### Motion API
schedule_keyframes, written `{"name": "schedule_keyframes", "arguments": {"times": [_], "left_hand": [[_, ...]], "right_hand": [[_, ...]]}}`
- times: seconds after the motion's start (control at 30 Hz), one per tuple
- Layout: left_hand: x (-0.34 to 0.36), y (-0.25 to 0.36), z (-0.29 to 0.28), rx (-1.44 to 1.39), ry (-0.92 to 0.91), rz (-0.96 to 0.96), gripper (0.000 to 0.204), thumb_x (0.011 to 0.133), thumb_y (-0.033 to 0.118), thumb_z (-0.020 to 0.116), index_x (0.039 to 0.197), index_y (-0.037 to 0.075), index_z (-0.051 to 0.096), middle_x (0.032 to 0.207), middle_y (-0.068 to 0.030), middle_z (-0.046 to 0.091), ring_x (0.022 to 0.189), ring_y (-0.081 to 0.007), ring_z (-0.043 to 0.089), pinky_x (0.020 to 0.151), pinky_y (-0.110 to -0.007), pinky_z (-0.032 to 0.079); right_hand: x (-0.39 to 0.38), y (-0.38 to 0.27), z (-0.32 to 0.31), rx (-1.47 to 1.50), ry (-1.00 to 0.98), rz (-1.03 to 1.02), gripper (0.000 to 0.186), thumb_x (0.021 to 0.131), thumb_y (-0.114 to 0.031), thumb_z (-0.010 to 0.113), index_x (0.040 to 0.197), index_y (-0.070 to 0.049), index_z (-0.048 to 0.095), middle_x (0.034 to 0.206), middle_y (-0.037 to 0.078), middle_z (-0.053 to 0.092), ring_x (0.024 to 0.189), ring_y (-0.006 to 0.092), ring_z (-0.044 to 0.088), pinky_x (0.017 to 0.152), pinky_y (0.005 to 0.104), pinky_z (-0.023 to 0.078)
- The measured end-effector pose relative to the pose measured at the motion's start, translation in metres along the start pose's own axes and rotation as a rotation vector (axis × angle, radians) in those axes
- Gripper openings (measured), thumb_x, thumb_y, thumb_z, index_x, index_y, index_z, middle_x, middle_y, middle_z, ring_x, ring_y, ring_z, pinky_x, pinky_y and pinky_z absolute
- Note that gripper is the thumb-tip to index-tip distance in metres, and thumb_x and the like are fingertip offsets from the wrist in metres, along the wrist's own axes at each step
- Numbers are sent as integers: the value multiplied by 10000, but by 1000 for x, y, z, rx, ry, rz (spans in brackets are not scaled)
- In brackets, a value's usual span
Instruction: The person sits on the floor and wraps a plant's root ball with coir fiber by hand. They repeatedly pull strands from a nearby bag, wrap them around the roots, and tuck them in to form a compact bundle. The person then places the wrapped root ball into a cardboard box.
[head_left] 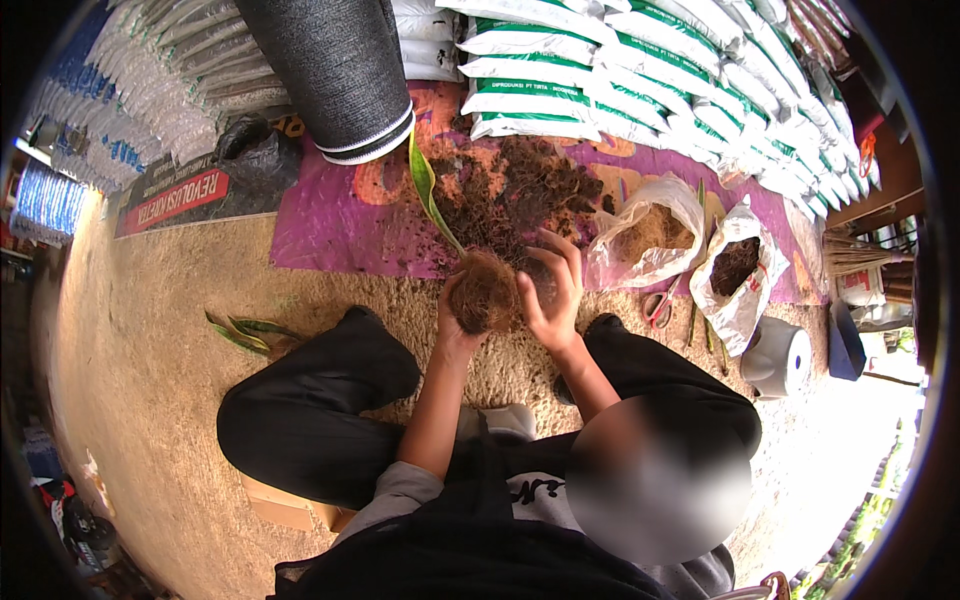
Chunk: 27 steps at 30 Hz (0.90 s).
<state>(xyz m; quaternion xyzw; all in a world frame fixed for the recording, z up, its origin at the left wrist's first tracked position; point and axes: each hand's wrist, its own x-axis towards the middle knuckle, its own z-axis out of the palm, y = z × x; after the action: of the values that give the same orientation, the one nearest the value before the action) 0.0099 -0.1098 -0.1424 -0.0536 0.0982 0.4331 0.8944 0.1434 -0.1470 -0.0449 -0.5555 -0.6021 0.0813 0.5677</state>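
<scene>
My left hand (455, 325) holds a fibrous brown root ball (485, 290) from the side and below. A long green, yellow-edged leaf (427, 190) rises from it. My right hand (552, 295) is at the ball's right side, fingers curved and apart, thumb near or touching the fibres. Loose dark soil and roots (530, 180) lie just beyond on a purple sheet (330, 225). To the right stand an open bag of light fibre (655, 230) and a bag of dark soil (735, 260). Red-handled scissors (658, 310) lie beside them.
Stacked white-and-green sacks (530, 95) and a dark mesh roll (330, 70) border the back. Another leafy plant (250, 330) lies left. A crumpled black bag (250, 145) sits at back left. A grey cylindrical object (770, 355), bundled sticks (850, 250) and a blue object (845, 340) are at right.
</scene>
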Motion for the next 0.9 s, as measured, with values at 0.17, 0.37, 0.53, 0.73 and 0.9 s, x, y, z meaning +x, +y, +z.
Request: {"name": "schedule_keyframes", "arguments": {"times": [0.17,0.37,0.53,0.73,0.9], "left_hand": [[-6,-4,17,-94,-24,-3,447,858,359,459,1212,89,486,1124,-112,566,1054,-257,543,915,-419,450],[-5,2,-3,-27,-93,12,448,872,374,431,1214,92,497,1163,-108,553,1047,-252,552,889,-413,469],[-4,-2,-7,64,139,54,428,852,379,480,1162,88,536,1108,-108,581,987,-256,584,848,-425,500],[-8,-2,-10,168,225,40,446,840,381,507,1175,86,513,1124,-107,563,1002,-245,572,833,-420,507],[-6,-4,-13,395,286,87,467,881,425,450,1199,86,486,1153,-110,537,1032,-252,553,850,-420,496]], "right_hand": [[-25,3,23,-192,-307,-213,502,825,-316,528,1235,-40,444,1298,186,408,1250,330,342,1024,504,232],[-28,19,49,343,-278,354,526,884,-326,486,1276,13,399,1244,218,458,1174,318,433,999,383,306],[-27,37,53,562,-316,805,552,884,-350,521,1250,51,420,1103,164,565,1030,200,530,901,310,402],[-36,58,58,813,-352,1002,522,859,-333,557,1227,26,467,1129,153,551,1027,199,533,895,315,413],[-30,54,49,863,-463,1163,564,806,-340,631,1229,1,478,1151,129,542,1030,204,534,903,328,417]]}}
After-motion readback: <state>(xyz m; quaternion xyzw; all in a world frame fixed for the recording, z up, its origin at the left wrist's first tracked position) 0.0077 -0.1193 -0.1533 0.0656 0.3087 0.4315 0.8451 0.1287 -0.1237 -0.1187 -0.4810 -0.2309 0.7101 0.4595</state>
